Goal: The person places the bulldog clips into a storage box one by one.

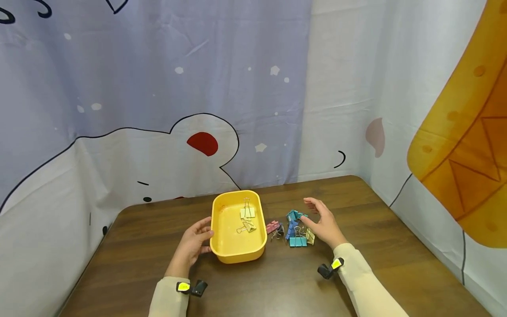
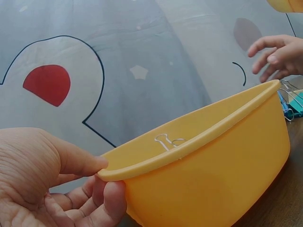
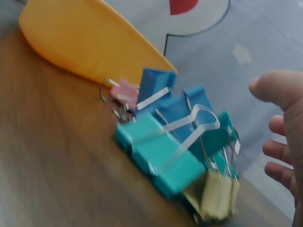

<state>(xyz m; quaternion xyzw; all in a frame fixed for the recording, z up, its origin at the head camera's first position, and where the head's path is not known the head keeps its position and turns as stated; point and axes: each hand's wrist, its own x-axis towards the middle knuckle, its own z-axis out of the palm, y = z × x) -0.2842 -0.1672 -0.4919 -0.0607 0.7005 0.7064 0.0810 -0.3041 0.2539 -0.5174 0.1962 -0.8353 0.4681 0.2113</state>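
Note:
My left hand (image 1: 191, 243) pinches the left rim of a yellow plastic tub (image 1: 223, 240), thumb on the edge and fingers beneath it. Inside the tub lie pale yellow binder clips (image 1: 247, 213) with wire handles. To the tub's right is a heap of binder clips: a teal clip (image 3: 161, 153) in front, blue clips (image 3: 156, 85), a pink clip (image 3: 125, 92) and a yellowish clip (image 3: 220, 196). Just right of that heap hovers my right hand (image 1: 326, 226), its fingers loosely spread. In the right wrist view nothing sits between the thumb and fingers.
A dark brown wooden table (image 1: 130, 259) carries everything. Behind it and along the right side hangs a printed curtain (image 1: 269, 110), close to the table's far edge. Black wrist cameras sit on both cream sleeves (image 1: 170, 297).

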